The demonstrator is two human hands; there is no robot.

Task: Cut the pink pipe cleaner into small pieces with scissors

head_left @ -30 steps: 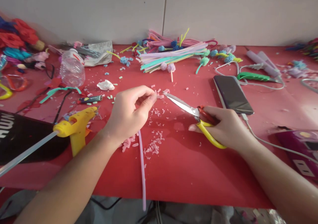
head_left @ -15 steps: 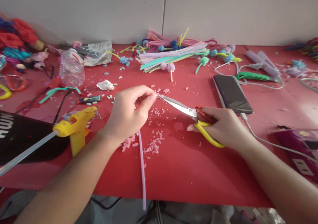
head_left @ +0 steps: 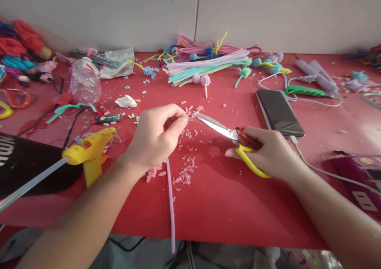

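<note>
Pipe cleaner (head_left: 171,209) crossing the surface's (head_left: 238,213) front edge, judged light, pliable, best held near its tip: left hand (head_left: 159,136) pinching it, right hand (head_left: 269,151) curled round scissors (head_left: 218,127).

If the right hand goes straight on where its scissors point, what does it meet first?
The scissors would probably meet small pink pieces first, just before the left hand; depth is unclear.

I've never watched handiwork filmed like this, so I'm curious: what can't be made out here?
All in the head view:
Lavender strip: its upper part is hidden by the left hand.
Scissors: the right hand covers part of the handles.
Glue stick: cut off by the left edge.
Printed paper: print too small and blurred.
</note>
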